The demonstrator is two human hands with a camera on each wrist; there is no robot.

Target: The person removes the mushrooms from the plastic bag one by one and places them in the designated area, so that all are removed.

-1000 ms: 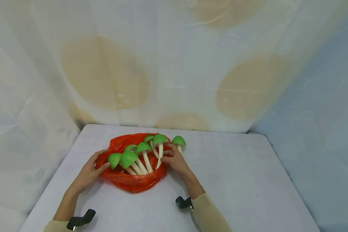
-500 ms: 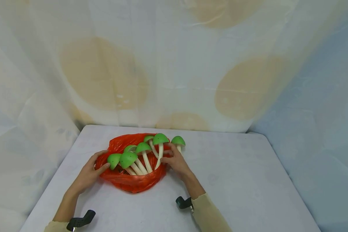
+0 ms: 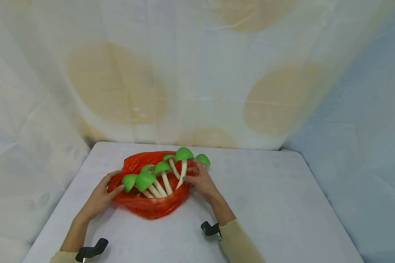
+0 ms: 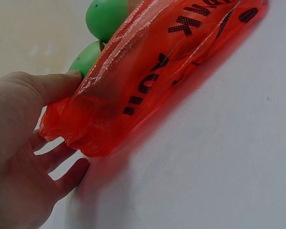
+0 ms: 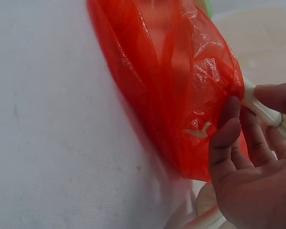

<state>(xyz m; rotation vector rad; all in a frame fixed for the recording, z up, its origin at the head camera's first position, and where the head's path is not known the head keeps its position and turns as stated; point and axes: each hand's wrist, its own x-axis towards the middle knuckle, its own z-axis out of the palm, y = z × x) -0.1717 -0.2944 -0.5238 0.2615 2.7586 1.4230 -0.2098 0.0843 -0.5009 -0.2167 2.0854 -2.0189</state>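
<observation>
Several toy mushrooms with green caps and pale stems, such as the front one (image 3: 146,181), lie in an open red plastic bag (image 3: 151,209). My left hand (image 3: 102,193) holds the bag's left edge. In the left wrist view, its thumb lies over the rim by a green cap (image 4: 88,59), and its other fingers are under the bag. My right hand (image 3: 204,184) grips the stem of the rightmost mushroom (image 3: 184,154) in the bag. The right wrist view shows the thumb against the pale stem (image 5: 263,110), with fingertips by the red film (image 5: 167,71).
One more green-capped mushroom (image 3: 203,159) is behind my right hand, outside the bag. All this is on a white-covered table (image 3: 266,204), with a patterned cloth (image 3: 197,73) hanging behind it. Black devices, such as the left one (image 3: 92,249), are strapped to both wrists.
My right hand has moved slightly up and right, and the mushroom it grips has risen a little with it. The left hand and the other mushrooms in the bag look almost unmoved.
</observation>
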